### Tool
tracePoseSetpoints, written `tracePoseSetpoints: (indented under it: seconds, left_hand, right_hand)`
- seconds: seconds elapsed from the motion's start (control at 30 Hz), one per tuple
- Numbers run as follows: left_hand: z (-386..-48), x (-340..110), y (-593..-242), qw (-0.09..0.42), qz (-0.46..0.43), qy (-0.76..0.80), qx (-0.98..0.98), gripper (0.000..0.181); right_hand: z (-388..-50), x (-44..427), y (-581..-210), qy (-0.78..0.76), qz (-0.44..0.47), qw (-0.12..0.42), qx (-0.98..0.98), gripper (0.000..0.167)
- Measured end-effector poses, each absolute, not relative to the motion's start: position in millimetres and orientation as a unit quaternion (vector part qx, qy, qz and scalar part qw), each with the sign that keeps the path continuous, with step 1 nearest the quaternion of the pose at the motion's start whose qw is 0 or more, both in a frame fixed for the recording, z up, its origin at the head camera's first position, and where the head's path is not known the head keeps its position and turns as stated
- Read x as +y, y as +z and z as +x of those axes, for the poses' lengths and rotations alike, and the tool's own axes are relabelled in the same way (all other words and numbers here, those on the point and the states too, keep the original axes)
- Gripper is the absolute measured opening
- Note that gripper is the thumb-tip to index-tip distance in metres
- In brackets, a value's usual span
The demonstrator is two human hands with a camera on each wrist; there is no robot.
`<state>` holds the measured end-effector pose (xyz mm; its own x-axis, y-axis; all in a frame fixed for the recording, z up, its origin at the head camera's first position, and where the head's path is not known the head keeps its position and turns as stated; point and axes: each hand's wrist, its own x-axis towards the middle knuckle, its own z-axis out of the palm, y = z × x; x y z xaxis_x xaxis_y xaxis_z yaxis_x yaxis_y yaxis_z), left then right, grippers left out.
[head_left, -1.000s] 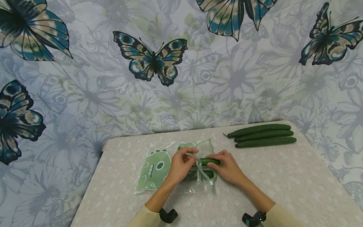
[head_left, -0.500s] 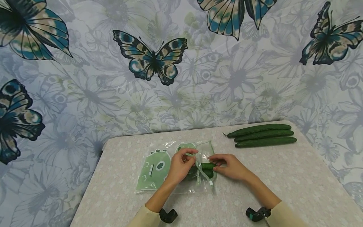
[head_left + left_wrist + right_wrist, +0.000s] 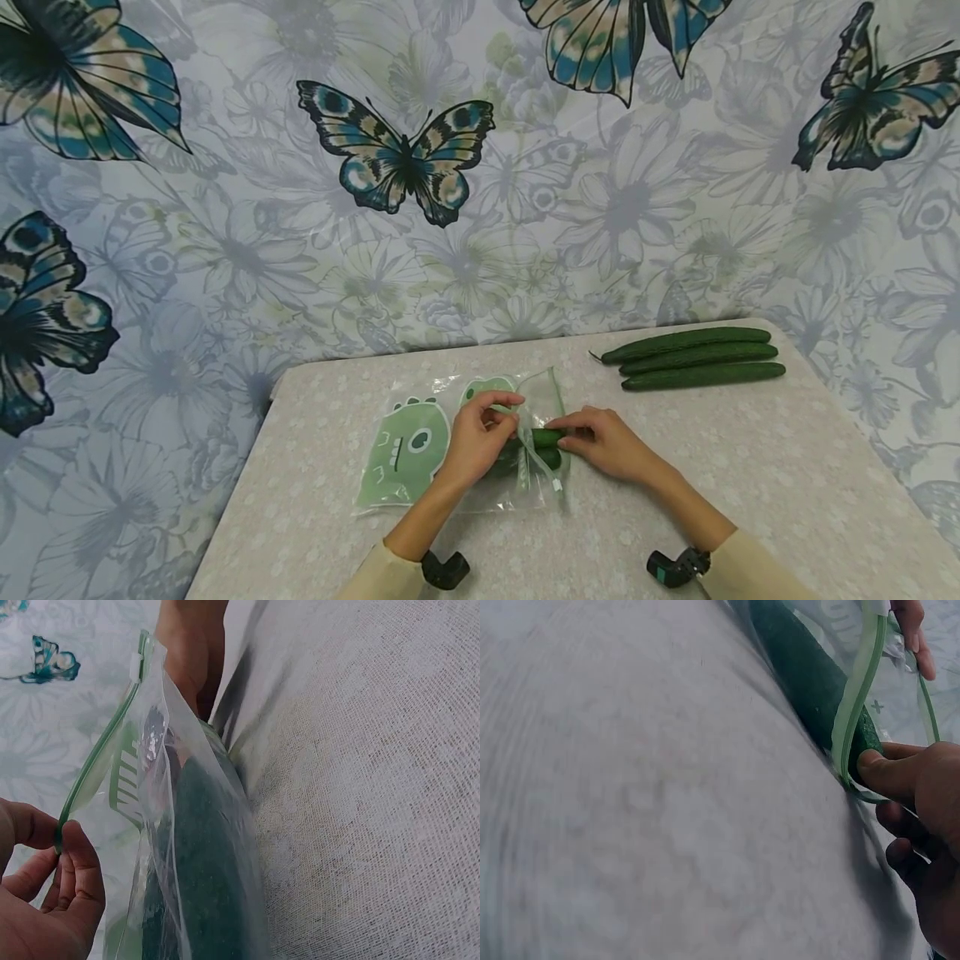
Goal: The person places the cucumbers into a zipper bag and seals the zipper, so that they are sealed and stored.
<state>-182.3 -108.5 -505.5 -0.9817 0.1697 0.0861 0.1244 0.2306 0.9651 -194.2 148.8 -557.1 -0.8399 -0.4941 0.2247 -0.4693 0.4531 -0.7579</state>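
A clear zip bag (image 3: 480, 497) printed with green cartoon figures lies on the table, its mouth facing right. My left hand (image 3: 474, 437) pinches the upper green-edged lip of the mouth; the left wrist view shows thumb and fingertips on the green strip (image 3: 96, 754). Two cucumbers lie side by side in the bag, their ends at the mouth. At the end of the upper cucumber (image 3: 546, 437), my right hand (image 3: 607, 442) holds on with thumb and fingers. In the right wrist view the thumb presses the cucumber's tip (image 3: 868, 739) beside the green zip edge.
Three more cucumbers (image 3: 701, 353) lie side by side at the table's back right. The table (image 3: 300, 500) has a pale patterned cover, and behind it hangs a cloth (image 3: 450, 283) with butterflies and flowers. A dark wrist device (image 3: 446, 571) is on each forearm.
The upper cucumber has slid left, deeper into the bag. My right hand shifted back to the right, then returned slightly left to the cucumber's end. My left hand has stayed on the bag's lip.
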Motion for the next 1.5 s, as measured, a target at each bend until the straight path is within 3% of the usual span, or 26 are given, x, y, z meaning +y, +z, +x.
tracePoseSetpoints:
  seconds: [0.4, 0.77, 1.17, 1.5]
  left_hand:
    - [-182.2, -107.5, -504.2, 0.015, 0.095, 0.615, 0.783, 0.026]
    - [-183.3, -110.4, -505.6, 0.008, 0.085, 0.623, 0.777, 0.026]
    - [-181.6, -114.7, -506.9, 0.006, 0.082, 0.619, 0.781, 0.026]
    - [-180.1, -116.5, -507.7, 0.006, 0.082, 0.624, 0.777, 0.026]
  right_hand:
    - [-204.8, 125.7, -557.8, -0.469, -0.274, 0.04, 0.839, 0.03]
    - [-200.4, 152.7, -552.3, -0.485, -0.239, 0.051, 0.84, 0.029]
    - [-190.3, 259.6, -539.9, -0.453, -0.203, -0.035, 0.867, 0.027]
    - [-197.9, 350.4, -529.0, -0.384, -0.139, -0.148, 0.901, 0.025]
